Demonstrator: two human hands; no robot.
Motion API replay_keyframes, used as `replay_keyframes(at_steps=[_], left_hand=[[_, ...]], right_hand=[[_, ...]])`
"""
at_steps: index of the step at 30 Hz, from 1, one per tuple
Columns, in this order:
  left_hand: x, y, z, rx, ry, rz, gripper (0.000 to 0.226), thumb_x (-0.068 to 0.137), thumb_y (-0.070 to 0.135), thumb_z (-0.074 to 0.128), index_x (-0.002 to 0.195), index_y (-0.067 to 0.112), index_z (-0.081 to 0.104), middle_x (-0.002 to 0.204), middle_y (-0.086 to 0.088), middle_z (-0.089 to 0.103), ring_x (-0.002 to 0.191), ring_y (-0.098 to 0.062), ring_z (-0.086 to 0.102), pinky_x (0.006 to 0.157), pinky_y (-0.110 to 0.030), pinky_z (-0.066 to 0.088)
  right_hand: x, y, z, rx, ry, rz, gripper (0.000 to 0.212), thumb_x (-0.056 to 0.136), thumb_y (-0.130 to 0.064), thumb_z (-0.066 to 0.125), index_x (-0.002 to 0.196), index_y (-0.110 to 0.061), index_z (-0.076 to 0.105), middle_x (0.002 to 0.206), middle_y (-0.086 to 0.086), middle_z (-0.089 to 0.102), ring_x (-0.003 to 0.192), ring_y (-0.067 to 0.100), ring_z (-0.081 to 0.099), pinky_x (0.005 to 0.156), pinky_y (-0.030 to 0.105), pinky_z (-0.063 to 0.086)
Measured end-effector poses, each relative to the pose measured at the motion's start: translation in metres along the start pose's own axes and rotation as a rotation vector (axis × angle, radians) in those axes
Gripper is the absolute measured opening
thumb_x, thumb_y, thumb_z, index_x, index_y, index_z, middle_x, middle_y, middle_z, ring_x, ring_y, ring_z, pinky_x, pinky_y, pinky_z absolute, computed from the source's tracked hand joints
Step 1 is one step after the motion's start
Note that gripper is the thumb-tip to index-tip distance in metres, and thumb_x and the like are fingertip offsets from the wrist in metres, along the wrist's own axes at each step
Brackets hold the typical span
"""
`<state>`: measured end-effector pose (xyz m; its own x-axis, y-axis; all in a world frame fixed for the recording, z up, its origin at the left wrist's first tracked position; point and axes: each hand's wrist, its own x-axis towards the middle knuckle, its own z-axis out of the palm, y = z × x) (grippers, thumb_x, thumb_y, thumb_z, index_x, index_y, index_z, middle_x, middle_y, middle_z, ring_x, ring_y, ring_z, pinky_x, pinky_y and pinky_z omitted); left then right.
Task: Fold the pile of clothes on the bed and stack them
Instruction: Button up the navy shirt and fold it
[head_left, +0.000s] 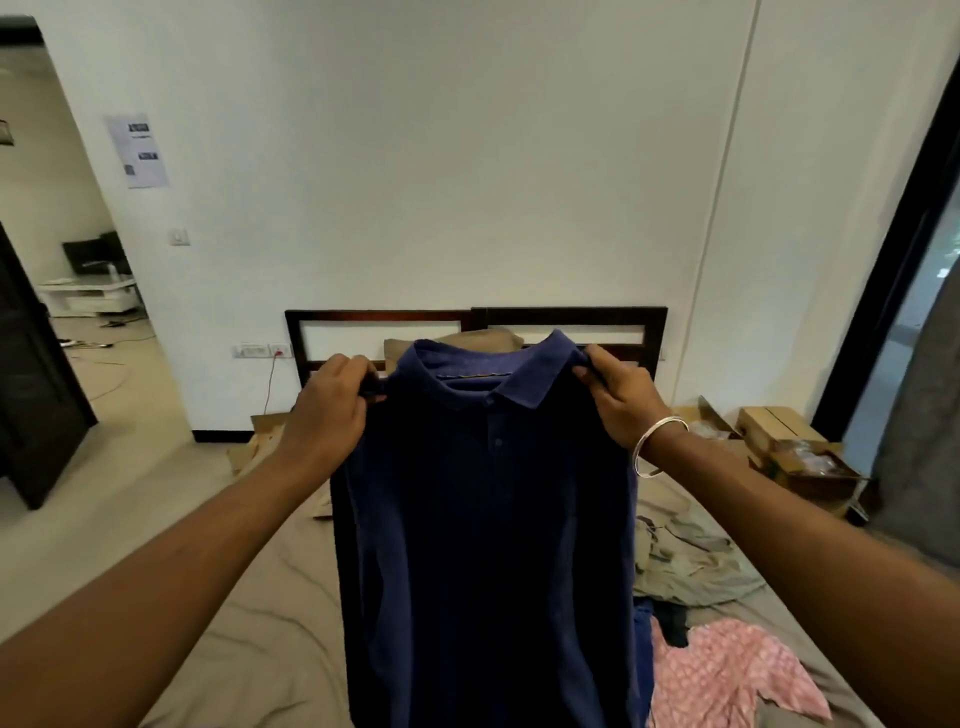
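head view: my left hand (332, 400) & right hand (621, 400) pinch navy polo (483, 545) at shoulders; uneven grip could prob skew the fold.

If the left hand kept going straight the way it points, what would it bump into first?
Probably the dark headboard, then the white wall. The left hand, holding the blue shirt at one shoulder, points up the bed; depth is hard to judge.

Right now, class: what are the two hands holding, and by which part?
Both hold the navy polo shirt up by its shoulders: left hand and right hand pinch either side of the collar.
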<state>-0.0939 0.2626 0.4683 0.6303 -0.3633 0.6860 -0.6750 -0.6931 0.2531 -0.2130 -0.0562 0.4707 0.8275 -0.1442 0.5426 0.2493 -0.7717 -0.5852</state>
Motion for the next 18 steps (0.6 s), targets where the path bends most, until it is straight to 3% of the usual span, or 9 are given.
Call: replay_keyframes(at_steps=[3,6,9,11,13,15,16,18], left_hand=[[-0.01,0.007,0.011,0.095,0.018,-0.002,0.014,0.088,-0.004,0.054,0.098,0.001,0.063,0.095,-0.018,0.06,0.084,-0.035,0.058,0.069,-0.045,0.05],[-0.015,0.01,0.015,-0.001,0.059,-0.118,0.017,0.098,0.007,0.049,0.1,0.005,0.066,0.092,-0.016,0.068,0.082,-0.033,0.062,0.068,-0.034,0.044],[-0.017,0.02,0.017,-0.16,0.079,-0.153,0.022,0.097,0.002,0.049,0.103,0.008,0.069,0.093,-0.009,0.072,0.082,-0.02,0.061,0.073,-0.025,0.041],[-0.016,0.026,0.016,-0.247,0.064,-0.181,0.014,0.098,0.012,0.055,0.101,0.011,0.07,0.088,-0.002,0.069,0.081,-0.016,0.06,0.07,-0.022,0.039],[-0.01,0.024,0.004,-0.335,-0.123,-0.127,0.015,0.087,0.023,0.073,0.101,0.018,0.071,0.089,0.006,0.07,0.081,-0.009,0.062,0.069,-0.018,0.043],[-0.003,0.012,-0.009,-0.216,-0.408,0.009,0.037,0.071,0.019,0.087,0.105,0.02,0.071,0.092,0.009,0.069,0.085,-0.008,0.063,0.073,-0.01,0.044],[-0.001,0.004,-0.014,-0.124,-0.464,0.064,0.041,0.069,0.014,0.088,0.106,0.018,0.071,0.093,0.008,0.067,0.087,-0.011,0.062,0.074,-0.009,0.042],[-0.002,-0.011,-0.017,0.006,-0.35,0.096,0.024,0.077,0.011,0.081,0.098,0.015,0.07,0.087,0.004,0.062,0.083,-0.018,0.059,0.073,-0.02,0.046]], right_hand=[[-0.006,0.006,0.001,-0.138,-0.035,-0.042,0.01,0.102,-0.019,0.047,0.098,-0.014,0.054,0.081,0.002,0.06,0.073,0.022,0.057,0.066,0.034,0.046],[-0.007,0.017,-0.005,-0.102,-0.013,0.077,0.015,0.101,-0.013,0.05,0.1,-0.007,0.064,0.087,0.002,0.061,0.082,0.021,0.056,0.072,0.026,0.036],[-0.015,0.026,-0.012,0.094,0.058,0.143,0.019,0.103,-0.014,0.047,0.102,-0.017,0.065,0.087,-0.003,0.063,0.083,0.016,0.058,0.072,0.026,0.043],[-0.02,0.027,-0.012,0.145,0.133,0.137,0.022,0.105,-0.018,0.04,0.108,-0.02,0.061,0.086,-0.004,0.06,0.08,0.013,0.057,0.067,0.023,0.046],[-0.017,0.03,-0.015,0.197,0.181,0.144,0.019,0.105,-0.019,0.04,0.103,-0.022,0.059,0.084,-0.001,0.059,0.077,0.016,0.056,0.067,0.025,0.047],[-0.013,0.032,-0.023,0.249,0.1,0.132,0.015,0.098,-0.024,0.048,0.09,-0.018,0.059,0.082,0.003,0.059,0.078,0.023,0.056,0.075,0.038,0.046],[-0.011,0.033,-0.027,0.227,0.038,0.123,0.014,0.095,-0.025,0.051,0.086,-0.019,0.059,0.08,0.003,0.058,0.077,0.022,0.055,0.076,0.041,0.044],[-0.014,0.032,-0.034,0.073,-0.068,0.087,0.013,0.1,-0.022,0.049,0.09,-0.023,0.056,0.081,-0.001,0.057,0.078,0.017,0.054,0.073,0.037,0.045]])
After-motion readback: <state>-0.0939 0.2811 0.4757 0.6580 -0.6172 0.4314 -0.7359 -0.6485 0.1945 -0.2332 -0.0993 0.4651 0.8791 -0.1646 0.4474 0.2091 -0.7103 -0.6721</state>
